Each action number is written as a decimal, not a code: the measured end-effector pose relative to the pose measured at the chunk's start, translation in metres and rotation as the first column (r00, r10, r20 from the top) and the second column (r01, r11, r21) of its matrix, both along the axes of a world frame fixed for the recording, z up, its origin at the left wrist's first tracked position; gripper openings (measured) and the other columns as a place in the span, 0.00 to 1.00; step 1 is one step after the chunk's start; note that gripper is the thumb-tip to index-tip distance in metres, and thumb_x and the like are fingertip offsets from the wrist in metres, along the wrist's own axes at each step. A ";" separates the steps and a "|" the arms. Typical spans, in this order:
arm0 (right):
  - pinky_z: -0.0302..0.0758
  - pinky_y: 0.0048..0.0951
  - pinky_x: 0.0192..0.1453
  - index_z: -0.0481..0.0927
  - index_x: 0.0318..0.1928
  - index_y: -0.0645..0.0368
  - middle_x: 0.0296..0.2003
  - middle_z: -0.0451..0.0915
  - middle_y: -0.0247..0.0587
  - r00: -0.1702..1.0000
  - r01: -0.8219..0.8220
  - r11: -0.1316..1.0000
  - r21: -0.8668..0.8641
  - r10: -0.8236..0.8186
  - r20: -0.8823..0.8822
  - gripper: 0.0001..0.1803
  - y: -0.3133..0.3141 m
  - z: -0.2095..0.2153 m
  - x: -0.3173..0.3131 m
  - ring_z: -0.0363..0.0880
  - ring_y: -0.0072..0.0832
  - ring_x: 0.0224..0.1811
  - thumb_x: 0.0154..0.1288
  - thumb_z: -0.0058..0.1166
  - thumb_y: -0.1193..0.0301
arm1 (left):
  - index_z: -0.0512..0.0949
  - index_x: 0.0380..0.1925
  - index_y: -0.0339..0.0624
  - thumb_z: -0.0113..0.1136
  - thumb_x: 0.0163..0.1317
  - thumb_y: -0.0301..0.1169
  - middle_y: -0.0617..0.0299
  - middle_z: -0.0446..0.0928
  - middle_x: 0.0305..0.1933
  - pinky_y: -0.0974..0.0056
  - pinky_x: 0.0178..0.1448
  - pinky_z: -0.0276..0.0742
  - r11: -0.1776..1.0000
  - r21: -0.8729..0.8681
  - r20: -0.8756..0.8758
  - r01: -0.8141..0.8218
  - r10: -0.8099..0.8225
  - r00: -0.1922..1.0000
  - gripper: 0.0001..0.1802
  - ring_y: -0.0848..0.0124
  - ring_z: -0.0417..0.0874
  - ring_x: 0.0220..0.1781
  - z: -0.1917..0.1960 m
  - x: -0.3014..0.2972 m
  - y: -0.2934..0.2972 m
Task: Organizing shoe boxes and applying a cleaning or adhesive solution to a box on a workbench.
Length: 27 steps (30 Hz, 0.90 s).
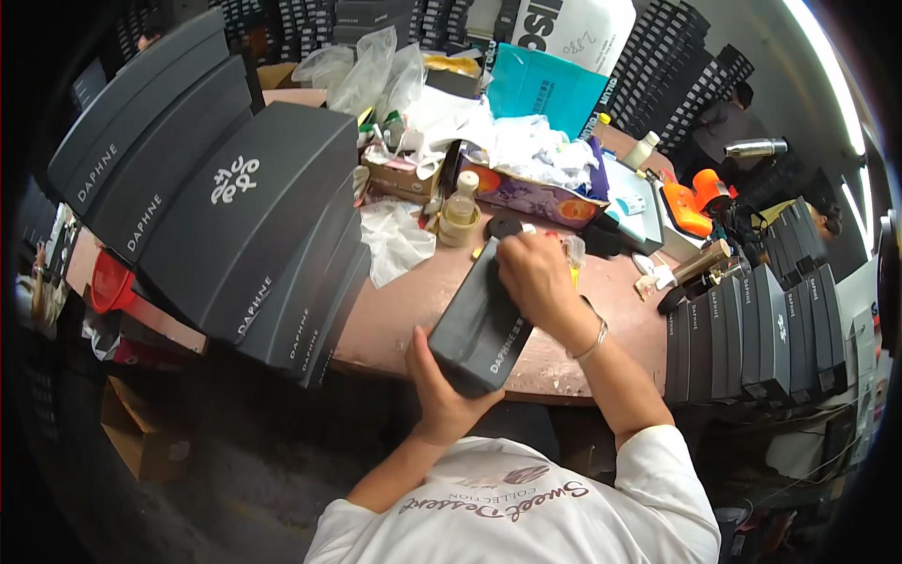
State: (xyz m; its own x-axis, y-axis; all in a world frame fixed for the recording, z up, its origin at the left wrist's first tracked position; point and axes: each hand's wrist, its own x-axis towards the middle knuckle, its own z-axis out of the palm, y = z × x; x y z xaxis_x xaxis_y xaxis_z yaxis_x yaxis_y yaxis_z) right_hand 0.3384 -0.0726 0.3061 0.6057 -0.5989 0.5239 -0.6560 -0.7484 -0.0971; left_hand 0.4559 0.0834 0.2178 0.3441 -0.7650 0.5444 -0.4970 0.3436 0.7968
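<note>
One dark grey box (481,324) lies at the centre of the frame, tilted, its near end over the table's front edge. We grip that lower end with our left hand (442,390), fingers wrapped around the corner. Our right hand (536,277) presses on the upper end of the same box, fingers curled over its top edge; a thin bracelet (594,340) circles that wrist.

Two groups of matching boxes flank the work. At the upper left, we count about six large dark grey boxes (240,211) leaning in an overlapping fan. At the right, about seven narrower boxes (752,334) stand upright in a row, touching side to side.

On the reddish-brown table (395,310), beyond the held box, we see one small pale bottle (460,211) seated on a roll of tape, one black round lid (505,227) just above our right hand, one purple carton (531,193) filled with white wrappings, and one orange tool (691,202) at the upper right. Clear plastic bags (371,70) are heaped at the top centre; their count cannot be told.
</note>
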 end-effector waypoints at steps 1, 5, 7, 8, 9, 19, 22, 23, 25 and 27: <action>0.67 0.40 0.34 0.75 0.28 0.56 0.25 0.72 0.45 0.985 -0.038 0.999 0.006 0.039 -0.169 0.05 0.018 -0.005 0.004 0.73 0.40 0.29 0.49 0.57 0.75 | 0.42 0.70 0.30 0.83 0.30 0.33 0.39 0.58 0.62 0.44 0.66 0.60 1.000 -0.014 -0.009 -0.019 0.019 1.000 0.71 0.43 0.63 0.62 -0.005 0.000 0.001; 0.68 0.37 0.34 0.77 0.28 0.53 0.25 0.70 0.42 0.949 -0.075 0.984 0.159 0.120 -0.292 0.04 0.050 0.004 0.009 0.74 0.35 0.31 0.50 0.59 0.73 | 0.42 0.70 0.30 0.83 0.28 0.34 0.40 0.58 0.62 0.44 0.65 0.60 1.000 -0.008 -0.039 -0.019 0.019 0.999 0.72 0.43 0.64 0.61 -0.010 0.001 0.002; 0.69 0.38 0.41 0.78 0.31 0.54 0.30 0.71 0.44 0.997 0.043 0.990 0.131 -0.050 0.056 0.06 -0.002 0.006 0.001 0.74 0.37 0.36 0.51 0.61 0.74 | 0.42 0.70 0.31 0.84 0.27 0.34 0.40 0.58 0.62 0.44 0.65 0.60 1.000 -0.012 0.011 -0.026 0.026 1.000 0.73 0.44 0.64 0.61 -0.004 0.003 -0.001; 0.69 0.38 0.40 0.78 0.31 0.54 0.30 0.71 0.44 1.000 -0.004 0.993 0.122 0.007 -0.022 0.06 0.005 0.002 -0.002 0.74 0.37 0.36 0.51 0.60 0.74 | 0.42 0.70 0.31 0.84 0.28 0.34 0.40 0.58 0.62 0.44 0.65 0.60 1.000 -0.026 -0.013 -0.012 0.011 1.000 0.73 0.44 0.64 0.61 -0.004 0.002 -0.003; 0.69 0.38 0.40 0.78 0.31 0.54 0.29 0.71 0.44 0.993 -0.051 0.992 0.116 0.063 -0.102 0.05 0.025 -0.002 -0.002 0.74 0.37 0.36 0.52 0.60 0.74 | 0.42 0.70 0.31 0.83 0.29 0.34 0.40 0.58 0.62 0.44 0.65 0.60 0.999 -0.040 -0.037 0.001 -0.003 0.999 0.72 0.44 0.64 0.61 -0.007 0.001 -0.001; 0.66 0.37 0.35 0.73 0.26 0.54 0.23 0.69 0.40 0.970 -0.240 0.957 0.166 0.231 0.072 0.05 0.082 0.007 0.013 0.73 0.38 0.30 0.50 0.58 0.73 | 0.40 0.71 0.31 0.83 0.29 0.33 0.40 0.57 0.63 0.44 0.66 0.59 0.999 -0.045 -0.054 0.000 -0.002 0.999 0.73 0.44 0.63 0.63 -0.011 0.001 0.003; 0.66 0.39 0.37 0.74 0.27 0.56 0.25 0.71 0.42 0.997 -0.069 0.995 0.076 0.070 -0.013 0.05 0.039 -0.009 0.005 0.73 0.39 0.30 0.51 0.57 0.73 | 0.40 0.71 0.31 0.84 0.28 0.35 0.40 0.57 0.63 0.44 0.66 0.59 1.000 0.024 -0.021 0.004 -0.004 1.000 0.73 0.44 0.63 0.62 -0.008 0.004 0.003; 0.67 0.40 0.36 0.74 0.27 0.57 0.25 0.72 0.42 0.997 0.054 0.998 -0.044 -0.052 0.051 0.05 0.020 -0.002 0.004 0.73 0.40 0.31 0.50 0.57 0.73 | 0.41 0.71 0.31 0.84 0.27 0.35 0.40 0.57 0.63 0.45 0.66 0.59 1.000 -0.016 -0.009 -0.001 0.001 1.000 0.74 0.44 0.63 0.62 -0.009 0.005 0.002; 0.66 0.38 0.36 0.75 0.27 0.56 0.24 0.72 0.42 0.989 0.059 0.998 0.009 -0.057 -0.139 0.05 0.019 0.002 0.001 0.74 0.37 0.31 0.49 0.57 0.73 | 0.41 0.71 0.31 0.84 0.27 0.35 0.39 0.57 0.63 0.44 0.66 0.59 1.000 -0.019 -0.030 0.013 -0.013 0.999 0.74 0.43 0.63 0.63 -0.012 0.002 0.002; 0.65 0.36 0.37 0.75 0.27 0.54 0.23 0.70 0.40 0.987 -0.148 0.988 0.045 0.150 -0.061 0.05 0.070 0.000 0.012 0.74 0.33 0.31 0.47 0.58 0.72 | 0.41 0.71 0.31 0.84 0.27 0.34 0.39 0.57 0.63 0.44 0.66 0.59 0.999 -0.039 -0.058 0.010 -0.013 0.998 0.74 0.43 0.62 0.63 -0.013 0.002 -0.001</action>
State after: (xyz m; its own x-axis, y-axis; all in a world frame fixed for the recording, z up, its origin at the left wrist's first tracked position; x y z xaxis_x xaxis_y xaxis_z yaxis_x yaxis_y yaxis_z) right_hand 0.3501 -0.0026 0.3057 0.7215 -0.5191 0.4583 -0.5432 -0.8347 -0.0903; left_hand 0.4579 0.0821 0.2048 0.3675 -0.7478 0.5530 -0.4458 0.3802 0.8104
